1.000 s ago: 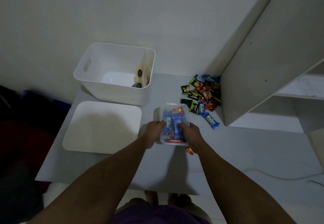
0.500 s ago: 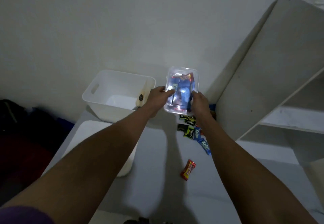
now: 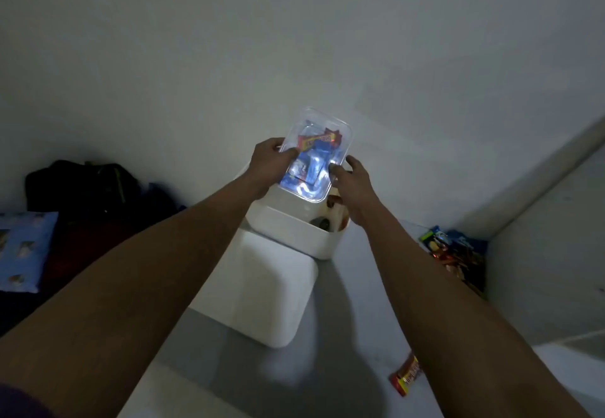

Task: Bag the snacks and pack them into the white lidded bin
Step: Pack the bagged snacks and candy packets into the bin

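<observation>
— We see a dim, murky room; the only glare sits on the clear bag.
— We agree: soft shadows darken the table, and straight edges bow toward the corners.

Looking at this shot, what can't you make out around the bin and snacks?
Head view:
Inside the white plastic bin: mostly covered by the clear plastic bag of snacks, left hand and right hand.
Right hand's grip on the bag: glare washes out its fingers.
Print on the dark pile of snack wrappers: too dim and small.
Part of the red snack wrapper on the table: behind the right forearm.
</observation>
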